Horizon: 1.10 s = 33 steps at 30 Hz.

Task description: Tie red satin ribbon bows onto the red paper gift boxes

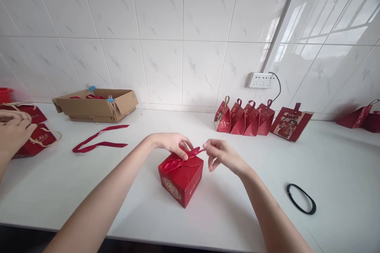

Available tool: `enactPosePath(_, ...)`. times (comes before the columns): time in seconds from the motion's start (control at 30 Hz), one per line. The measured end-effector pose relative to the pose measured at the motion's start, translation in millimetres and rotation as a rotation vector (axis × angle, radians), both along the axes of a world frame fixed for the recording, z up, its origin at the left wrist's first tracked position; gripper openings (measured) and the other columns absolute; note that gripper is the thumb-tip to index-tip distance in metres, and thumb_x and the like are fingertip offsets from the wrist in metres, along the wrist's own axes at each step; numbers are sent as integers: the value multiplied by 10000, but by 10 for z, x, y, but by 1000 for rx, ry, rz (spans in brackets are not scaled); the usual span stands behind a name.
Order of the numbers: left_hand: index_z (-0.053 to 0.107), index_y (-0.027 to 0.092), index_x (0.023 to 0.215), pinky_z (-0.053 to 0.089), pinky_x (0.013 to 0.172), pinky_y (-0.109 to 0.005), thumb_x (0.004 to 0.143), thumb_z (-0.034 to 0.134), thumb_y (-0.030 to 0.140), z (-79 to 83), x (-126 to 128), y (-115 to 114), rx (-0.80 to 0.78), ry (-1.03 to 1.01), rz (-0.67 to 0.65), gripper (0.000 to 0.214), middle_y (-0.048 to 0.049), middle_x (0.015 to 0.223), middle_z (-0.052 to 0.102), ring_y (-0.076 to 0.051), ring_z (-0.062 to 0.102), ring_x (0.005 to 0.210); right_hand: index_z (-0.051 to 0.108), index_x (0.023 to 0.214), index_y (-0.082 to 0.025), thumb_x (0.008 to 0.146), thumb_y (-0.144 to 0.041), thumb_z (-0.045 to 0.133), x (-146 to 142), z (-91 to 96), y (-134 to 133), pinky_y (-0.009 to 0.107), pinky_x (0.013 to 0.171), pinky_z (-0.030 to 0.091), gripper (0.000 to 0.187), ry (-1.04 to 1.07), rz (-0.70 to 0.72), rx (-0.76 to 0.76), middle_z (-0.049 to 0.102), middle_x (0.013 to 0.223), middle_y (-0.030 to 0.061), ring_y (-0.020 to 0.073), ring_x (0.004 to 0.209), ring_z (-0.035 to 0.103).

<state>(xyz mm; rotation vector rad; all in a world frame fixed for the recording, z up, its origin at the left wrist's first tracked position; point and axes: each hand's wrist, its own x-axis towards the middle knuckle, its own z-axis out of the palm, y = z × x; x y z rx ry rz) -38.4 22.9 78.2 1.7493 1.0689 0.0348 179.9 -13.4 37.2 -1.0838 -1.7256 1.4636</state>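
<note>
"Where's the box from your seat?"

"On my feed, the red cardboard gift box sits on the white bench, between five and six o'clock from my left grip."

"And the ribbon?"

"The shiny red satin bow lies across the lid, its long axis running from eight o'clock to two. That line is the relation that counts, I judge."

"Which hand is nearer?"

"The left: its thumb rests on the bow's middle. I can't tell whether it is clenched there or only pressing. My right grip is out at two o'clock, its fingertips pinching the end of the thin red ribbon tail."

"Is the right one touching the cardboard?"

"No, I see it apart, just off the box's two-o'clock side. From those fingertips, the bow lies toward eight o'clock, the box nearer seven."
</note>
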Motion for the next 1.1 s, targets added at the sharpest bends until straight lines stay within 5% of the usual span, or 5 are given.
enactPosePath(0.1,601,222,1071,416,909,-340,575,749,442,229,47,18,101,117,-35,563,-75,1220,587,-257,527,1125,523,760,-173,793,-577,484,48,-19,54,212,396,451,407,-51,-212,126,500,687,7,141,632,560)
enactPosePath(0.23,577,240,1109,393,947,-331,729,552,569,330,-4,-228,335,62,195,503,-58,1280,539,-247,471,1197,613,892,-194,822,-443,512,83,13,17,275,684,520,277,-81,21,170,568,1049,59,173,934,570)
enactPosePath(0.5,560,257,1077,349,1007,-344,766,531,511,14,-29,-633,363,77,242,403,-31,1278,530,-238,411,1252,625,720,-179,775,-388,571,75,110,-104,233,513,389,222,-259,77,234,620,722,13,116,624,532)
enactPosePath(0.67,564,221,916,360,999,-388,824,454,475,-69,-85,-731,450,-55,448,291,-51,1342,456,-242,450,1211,572,911,-191,742,-431,617,92,116,-133,240,515,396,297,-222,79,163,603,675,-5,104,551,508)
enactPosePath(1.1,657,238,833,418,902,-330,821,442,282,18,-117,-845,723,130,109,220,-45,1060,553,-203,522,1043,671,820,-200,783,-373,557,80,140,-266,278,648,441,210,-491,50,355,587,949,63,164,762,565)
